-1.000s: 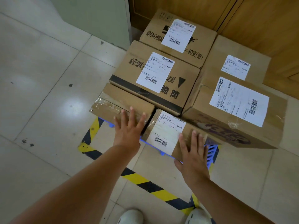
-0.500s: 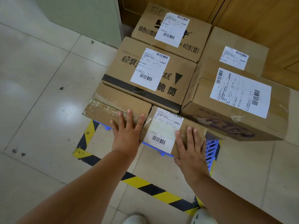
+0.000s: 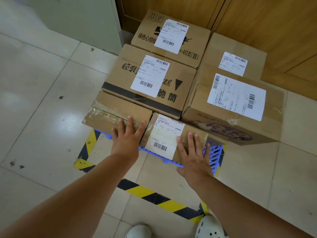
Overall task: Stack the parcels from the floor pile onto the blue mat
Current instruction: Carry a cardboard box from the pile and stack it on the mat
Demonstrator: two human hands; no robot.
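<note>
Left hand point(image 3: 126, 141), right hand point(image 3: 194, 158) flat, fingers straight, pressing front parcels point(image 3: 118, 114) on blue mat point(image 3: 213, 153).

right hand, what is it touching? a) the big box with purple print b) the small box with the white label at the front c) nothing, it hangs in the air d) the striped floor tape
b: the right hand lies flat, fingers straight, on the small labelled box at the front of the blue mat, while the left hand presses the taped box beside it.
</note>
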